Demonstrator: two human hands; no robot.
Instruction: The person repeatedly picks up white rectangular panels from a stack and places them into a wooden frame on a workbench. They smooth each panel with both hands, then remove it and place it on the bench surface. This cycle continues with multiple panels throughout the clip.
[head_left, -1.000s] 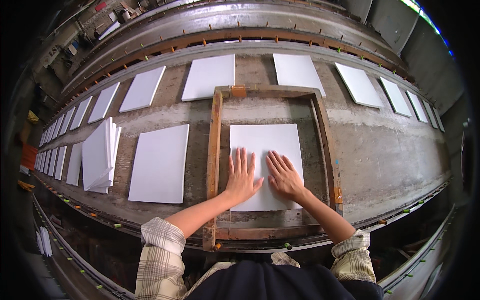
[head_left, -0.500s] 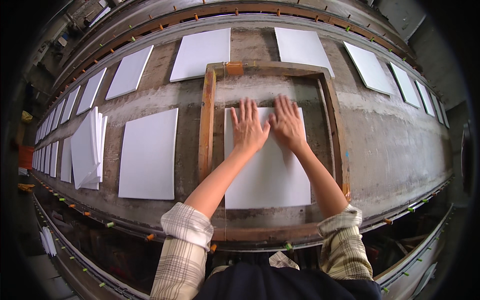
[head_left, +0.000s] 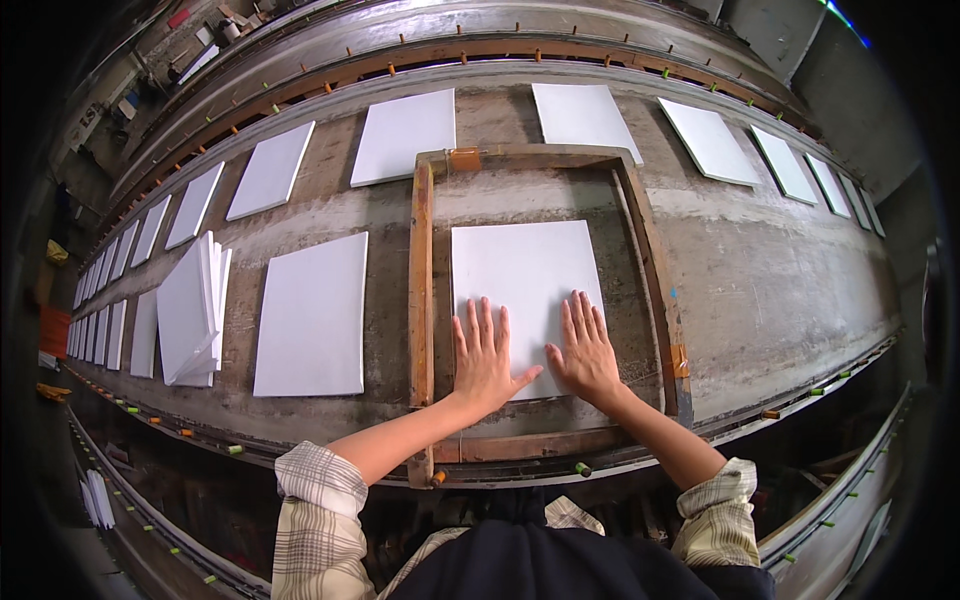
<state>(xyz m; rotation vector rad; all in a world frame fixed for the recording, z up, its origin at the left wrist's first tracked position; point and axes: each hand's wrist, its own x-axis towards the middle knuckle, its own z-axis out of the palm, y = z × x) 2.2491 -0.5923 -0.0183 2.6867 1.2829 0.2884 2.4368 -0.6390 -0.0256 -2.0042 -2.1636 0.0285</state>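
A white rectangular sheet (head_left: 525, 275) lies flat inside a wooden frame (head_left: 421, 270) on a long worn grey table (head_left: 760, 270). My left hand (head_left: 485, 355) and my right hand (head_left: 583, 350) both press palm-down on the sheet's near edge, fingers spread and pointing away from me. The thumbs nearly meet between them. Neither hand holds anything.
Another white sheet (head_left: 312, 315) lies left of the frame, and a stack of sheets (head_left: 190, 310) stands further left. More white sheets (head_left: 405, 135) run in rows along the table's far side and to both ends. The table's near edge (head_left: 330, 440) has small coloured pegs.
Both hands slid back from the sheet's far part toward its near edge, staying flat on it. The view shifted slightly as my head moved.
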